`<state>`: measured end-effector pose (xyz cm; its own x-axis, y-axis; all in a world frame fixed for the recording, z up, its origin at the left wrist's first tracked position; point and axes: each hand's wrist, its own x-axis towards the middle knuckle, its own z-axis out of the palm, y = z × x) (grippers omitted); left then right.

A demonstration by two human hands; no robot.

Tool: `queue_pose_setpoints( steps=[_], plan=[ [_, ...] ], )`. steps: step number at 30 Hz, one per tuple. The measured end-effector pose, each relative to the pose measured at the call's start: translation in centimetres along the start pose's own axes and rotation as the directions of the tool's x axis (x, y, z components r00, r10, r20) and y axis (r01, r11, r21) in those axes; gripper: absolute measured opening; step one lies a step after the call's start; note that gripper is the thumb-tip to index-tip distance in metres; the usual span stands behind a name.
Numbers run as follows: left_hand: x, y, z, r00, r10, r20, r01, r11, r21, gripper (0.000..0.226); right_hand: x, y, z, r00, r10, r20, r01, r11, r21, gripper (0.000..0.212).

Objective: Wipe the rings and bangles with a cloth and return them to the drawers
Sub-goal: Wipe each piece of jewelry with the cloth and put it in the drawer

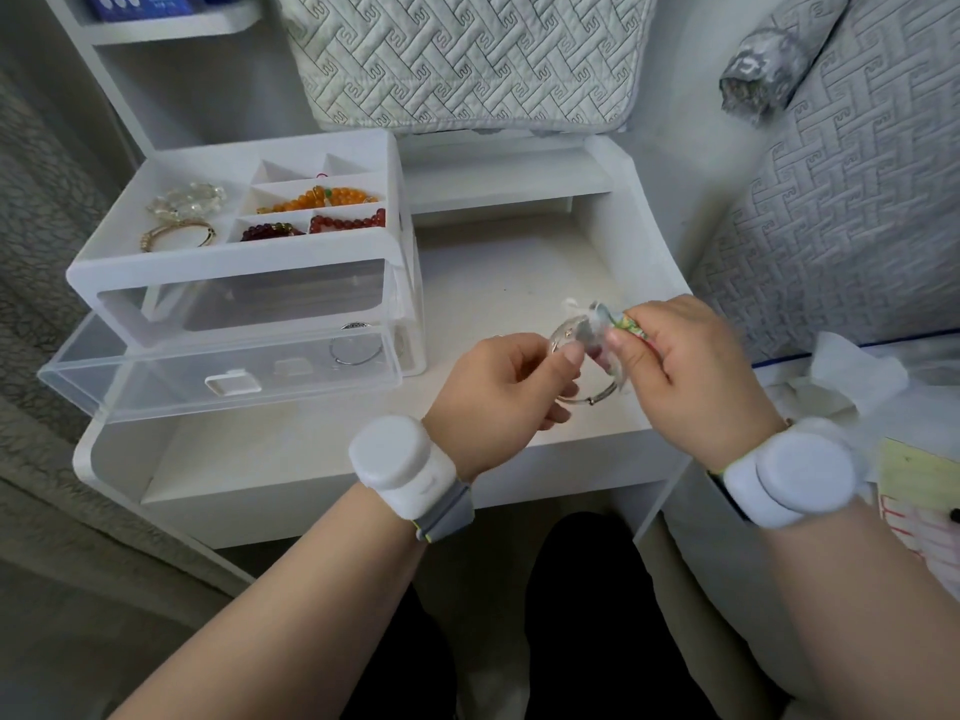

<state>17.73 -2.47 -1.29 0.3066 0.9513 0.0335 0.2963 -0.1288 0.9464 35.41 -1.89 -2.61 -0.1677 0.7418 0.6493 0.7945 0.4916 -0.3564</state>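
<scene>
My left hand [511, 379] pinches a silver bangle [592, 394] above the white table. My right hand [685, 371] presses a small cloth [600, 324] with a green pattern against the bangle's upper part. The white drawer box [234, 262] stands at the left. Its top tray holds a gold bangle [176, 235], a clear bead bracelet [187, 200] and orange [322, 197] and red bead strings [348, 221]. The clear lower drawer [218, 376] is pulled out, with a thin silver bangle [356, 348] lying inside.
The white bedside table [322, 449] has raised side walls and a back shelf [509, 184]. A quilted pillow [467, 59] leans behind it. A bed with crumpled white tissue [841, 376] and a yellow notepad [914, 470] lies at the right.
</scene>
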Motion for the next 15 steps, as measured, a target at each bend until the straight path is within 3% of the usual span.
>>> queue_pose_setpoints(
  steps=[2,4,6,7,8,10,12,13,15],
  plan=[
    [0.2,0.4,-0.3,0.997,0.078,-0.025,-0.074,0.988,0.132,0.037,0.0,0.1,0.3,0.999,-0.044,0.018,0.046,0.997,-0.069,0.035],
    [0.5,0.8,-0.4,0.997,0.081,-0.019,-0.079,0.994,0.078,0.036,-0.1,-0.3,0.5,0.999,-0.048,0.021,0.049,0.995,-0.091,0.037],
    [0.7,0.9,-0.3,0.999,0.041,0.006,-0.041,0.999,-0.024,0.033,-0.4,-0.9,0.5,0.999,0.035,0.04,-0.036,0.999,0.011,0.039],
    [0.7,0.8,-0.2,1.0,0.021,0.019,-0.019,0.997,-0.075,0.033,-0.4,-1.1,0.4,0.99,0.116,0.076,-0.128,0.978,0.165,0.039],
    [0.7,0.7,-0.2,0.999,0.005,0.035,-0.001,0.991,-0.132,0.034,-0.4,-1.2,0.4,0.966,0.206,0.155,-0.251,0.892,0.377,0.039],
    [0.5,0.4,0.0,0.996,-0.011,0.093,0.037,0.959,-0.281,0.035,-0.3,-1.3,0.0,0.884,0.277,0.377,-0.468,0.506,0.724,0.041],
    [0.3,0.3,0.2,0.987,0.001,0.163,0.069,0.902,-0.425,0.034,-0.4,-0.5,0.0,0.837,0.144,0.528,-0.545,0.133,0.828,0.054],
    [0.2,0.3,0.2,0.982,0.016,0.19,0.078,0.877,-0.474,0.033,-0.6,-0.4,0.0,0.831,0.052,0.554,-0.555,0.013,0.832,0.053],
    [0.3,0.1,0.1,0.973,0.049,0.225,0.083,0.836,-0.542,0.031,-0.7,-0.2,0.3,0.815,-0.041,0.577,-0.577,-0.128,0.806,0.054]
  ],
)
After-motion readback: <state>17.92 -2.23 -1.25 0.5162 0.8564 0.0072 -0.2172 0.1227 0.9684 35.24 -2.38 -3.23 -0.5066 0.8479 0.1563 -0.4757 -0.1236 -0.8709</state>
